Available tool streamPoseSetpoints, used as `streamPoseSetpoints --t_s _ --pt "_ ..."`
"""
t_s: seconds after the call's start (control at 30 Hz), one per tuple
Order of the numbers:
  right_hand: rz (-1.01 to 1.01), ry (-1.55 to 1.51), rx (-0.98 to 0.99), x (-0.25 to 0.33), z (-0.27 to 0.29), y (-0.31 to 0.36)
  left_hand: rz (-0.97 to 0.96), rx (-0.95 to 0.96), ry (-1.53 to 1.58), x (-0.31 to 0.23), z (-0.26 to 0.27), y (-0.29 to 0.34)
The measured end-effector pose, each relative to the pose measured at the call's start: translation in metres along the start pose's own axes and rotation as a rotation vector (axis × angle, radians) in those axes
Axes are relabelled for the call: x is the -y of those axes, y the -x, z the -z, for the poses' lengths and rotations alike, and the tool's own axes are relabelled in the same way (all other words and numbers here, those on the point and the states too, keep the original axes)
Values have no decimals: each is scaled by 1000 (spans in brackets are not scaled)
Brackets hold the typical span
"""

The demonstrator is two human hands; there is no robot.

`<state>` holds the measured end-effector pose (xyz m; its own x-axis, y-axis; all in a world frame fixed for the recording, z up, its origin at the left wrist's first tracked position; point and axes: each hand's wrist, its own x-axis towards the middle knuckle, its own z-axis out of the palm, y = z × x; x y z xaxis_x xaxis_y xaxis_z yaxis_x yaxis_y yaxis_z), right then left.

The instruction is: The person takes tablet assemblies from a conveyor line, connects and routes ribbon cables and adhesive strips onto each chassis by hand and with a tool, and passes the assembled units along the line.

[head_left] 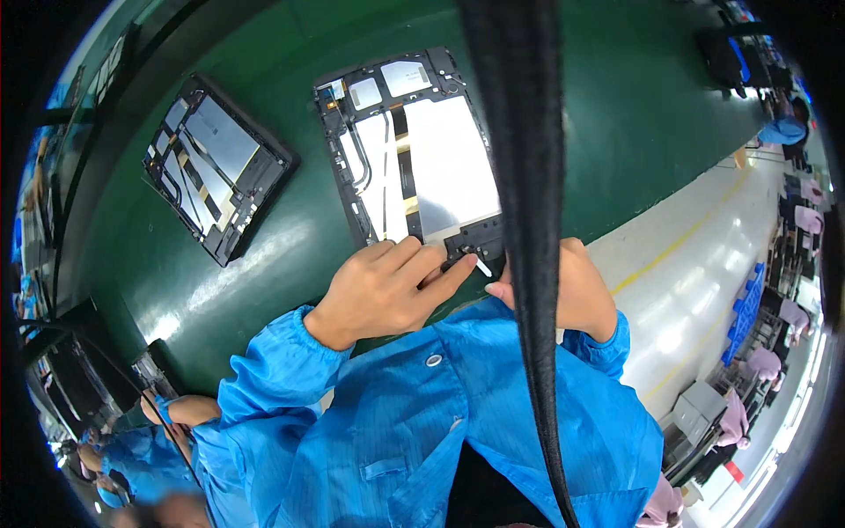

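in the head view, the opened tablet-like device [406, 165] lies ahead of both hands on the green table [634, 106], long axis running away; the left hand [383, 286], nearer, curls over its near edge beside a white strip [484, 267]. a black strap [525, 194] hides part of the right hand [583, 286]; i cannot tell whether either pinches anything.

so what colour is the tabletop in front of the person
The tabletop is dark green; it shows best in the head view.
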<state>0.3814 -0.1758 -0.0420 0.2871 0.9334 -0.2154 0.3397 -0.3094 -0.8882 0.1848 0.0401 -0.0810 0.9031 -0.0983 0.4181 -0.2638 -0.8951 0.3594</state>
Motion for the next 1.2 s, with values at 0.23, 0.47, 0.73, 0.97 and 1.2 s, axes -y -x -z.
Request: streamPoseSetpoints --t_s 0.23,0.47,0.73,0.97,1.2 --pt "87 -39 -84 -2 -18 8 39 -34 66 1 0 3" --pt "90 -304 -237 -26 -47 15 153 -104 151 0 -1 -7" --pt "37 -565 -322 -4 -52 12 317 -102 476 -17 10 -21" --pt "294 -150 -350 -1 -46 -1 388 -129 510 -17 15 -24" --pt "371 -23 -384 9 -44 -10 386 -161 419 -17 16 -22"
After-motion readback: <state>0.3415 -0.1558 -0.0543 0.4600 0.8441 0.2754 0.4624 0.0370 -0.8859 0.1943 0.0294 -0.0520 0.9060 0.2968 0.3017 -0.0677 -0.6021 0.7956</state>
